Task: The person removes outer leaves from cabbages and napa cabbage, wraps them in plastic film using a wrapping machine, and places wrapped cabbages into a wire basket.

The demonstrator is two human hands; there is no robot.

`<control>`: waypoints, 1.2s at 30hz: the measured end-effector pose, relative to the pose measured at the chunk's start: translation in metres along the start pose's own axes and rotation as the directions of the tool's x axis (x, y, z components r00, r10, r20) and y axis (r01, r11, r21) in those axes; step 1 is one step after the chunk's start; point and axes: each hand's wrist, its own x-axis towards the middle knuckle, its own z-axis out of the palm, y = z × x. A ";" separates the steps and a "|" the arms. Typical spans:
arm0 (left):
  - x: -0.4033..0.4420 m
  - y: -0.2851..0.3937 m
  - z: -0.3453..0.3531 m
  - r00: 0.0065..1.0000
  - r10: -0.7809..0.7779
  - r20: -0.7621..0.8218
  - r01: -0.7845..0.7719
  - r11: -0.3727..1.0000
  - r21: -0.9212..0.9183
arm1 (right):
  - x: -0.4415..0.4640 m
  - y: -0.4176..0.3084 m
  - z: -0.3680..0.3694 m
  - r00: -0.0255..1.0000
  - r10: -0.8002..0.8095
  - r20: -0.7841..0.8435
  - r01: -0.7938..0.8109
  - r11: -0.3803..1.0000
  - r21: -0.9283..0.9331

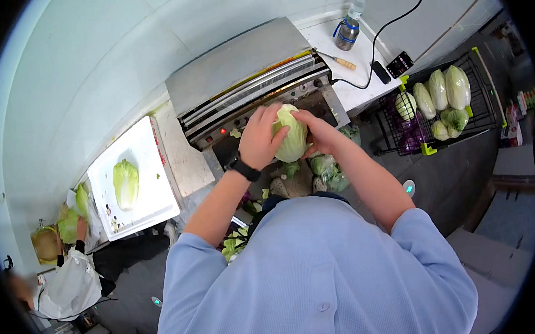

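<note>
Gripping a cabbage (291, 140) with both hands, grip firm on it: left hand (261, 134) spread over one side, right hand (320, 134) curled round the other. Cabbage is pale green, oblong, smooth with veined leaves, held up at the near side of the wrapper (237, 59): boxy, dull metal, shiny film roll, red lamp lit. Left of that, a glossy white rectangular tray (157, 194) with a longer, crinkled head (125, 184). Right, black wire cart (480, 89), plump wrapped heads (438, 91). White table (351, 91) beyond wrapper: wood-handled tool (345, 64), cylindrical steel flask (348, 37).
</note>
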 end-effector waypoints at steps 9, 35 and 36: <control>0.000 -0.002 -0.002 0.997 0.067 0.026 -0.069 0.994 0.082 | 0.007 0.000 0.001 1.000 0.009 -0.017 -0.010 0.999 -0.054; -0.330 -0.018 -0.083 0.417 -0.874 0.251 0.666 0.481 0.570 | 0.010 -0.002 -0.010 0.977 -0.008 -0.213 -0.076 0.919 -0.386; -0.350 -0.006 -0.084 0.331 -0.907 0.260 0.695 0.421 0.583 | 0.009 -0.005 -0.012 0.976 0.016 -0.218 -0.109 0.900 -0.422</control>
